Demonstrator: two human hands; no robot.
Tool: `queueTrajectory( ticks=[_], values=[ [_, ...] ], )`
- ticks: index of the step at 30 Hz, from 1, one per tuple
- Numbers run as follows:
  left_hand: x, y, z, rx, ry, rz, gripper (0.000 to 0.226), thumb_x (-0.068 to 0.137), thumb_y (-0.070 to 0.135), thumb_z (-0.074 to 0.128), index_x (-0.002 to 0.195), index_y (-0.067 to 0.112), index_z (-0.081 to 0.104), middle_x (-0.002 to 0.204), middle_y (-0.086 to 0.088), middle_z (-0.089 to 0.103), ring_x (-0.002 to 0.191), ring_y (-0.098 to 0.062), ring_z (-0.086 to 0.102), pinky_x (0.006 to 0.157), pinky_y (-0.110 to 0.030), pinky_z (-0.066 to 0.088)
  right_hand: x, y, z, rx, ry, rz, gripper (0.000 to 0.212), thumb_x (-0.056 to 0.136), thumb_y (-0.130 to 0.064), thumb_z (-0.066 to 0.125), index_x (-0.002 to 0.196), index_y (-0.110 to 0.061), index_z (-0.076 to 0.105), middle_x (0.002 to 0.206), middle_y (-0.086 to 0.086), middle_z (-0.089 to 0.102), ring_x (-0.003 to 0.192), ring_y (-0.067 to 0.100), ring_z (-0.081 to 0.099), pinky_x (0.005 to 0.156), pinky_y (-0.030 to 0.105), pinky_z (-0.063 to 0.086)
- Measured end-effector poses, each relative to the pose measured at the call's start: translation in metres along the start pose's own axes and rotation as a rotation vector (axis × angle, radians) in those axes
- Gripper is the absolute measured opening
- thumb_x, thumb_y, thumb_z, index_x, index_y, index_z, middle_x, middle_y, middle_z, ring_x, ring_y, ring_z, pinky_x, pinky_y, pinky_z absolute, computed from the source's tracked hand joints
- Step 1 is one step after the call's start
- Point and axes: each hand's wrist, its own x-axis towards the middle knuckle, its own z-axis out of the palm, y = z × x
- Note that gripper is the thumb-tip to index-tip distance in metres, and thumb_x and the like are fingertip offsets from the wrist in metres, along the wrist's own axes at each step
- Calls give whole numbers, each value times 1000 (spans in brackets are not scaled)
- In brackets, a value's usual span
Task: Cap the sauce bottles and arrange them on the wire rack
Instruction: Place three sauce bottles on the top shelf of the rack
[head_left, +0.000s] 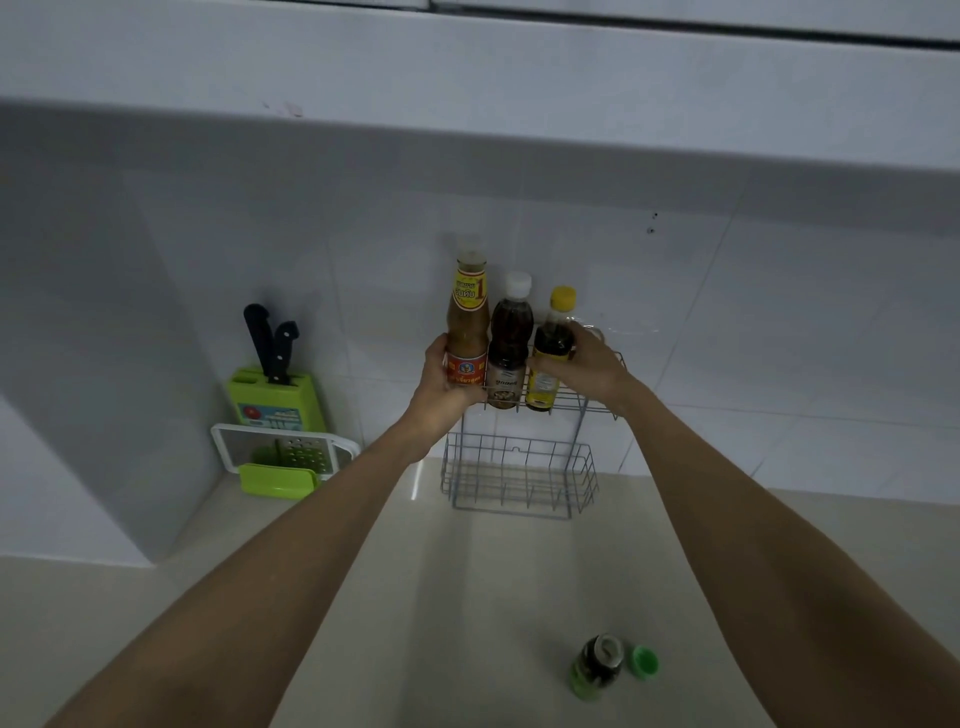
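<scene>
Three capped bottles stand in the upper tier of the wire rack (597, 402) on the wall. My left hand (441, 379) grips the tall brown sauce bottle (467, 322) with the clear cap at the left. In the middle is a dark bottle with a white cap (511, 338). My right hand (582, 364) holds the dark bottle with the yellow cap (553, 343) at the right. On the counter near me stands an open green-labelled bottle (597, 667), its green cap (645, 661) lying beside it.
The rack's lower basket (519, 475) holds nothing. At the left, a green knife block (275, 400) with two black-handled knives stands behind a green and white grater (283, 457). A white shelf overhangs the tiled wall above.
</scene>
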Motion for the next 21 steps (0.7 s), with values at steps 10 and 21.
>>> queueTrajectory(
  ticks=[10,21],
  values=[
    [-1,-1,-1,4,-13,6,86,84,-4,62,148,20,10,121,11,37,98,-2,44,67,-9,40,-2,0,2,-41,42,43,68,74,-41,79,131,-18,50,115,-5,57,105,12,54,90,28,47],
    [1,-4,-1,26,-5,9,87,83,-4,63,147,22,11,122,13,36,92,6,47,66,-8,40,-3,12,0,-105,-23,24,51,81,-40,72,124,-17,56,112,-2,64,97,12,58,81,27,47]
  ],
)
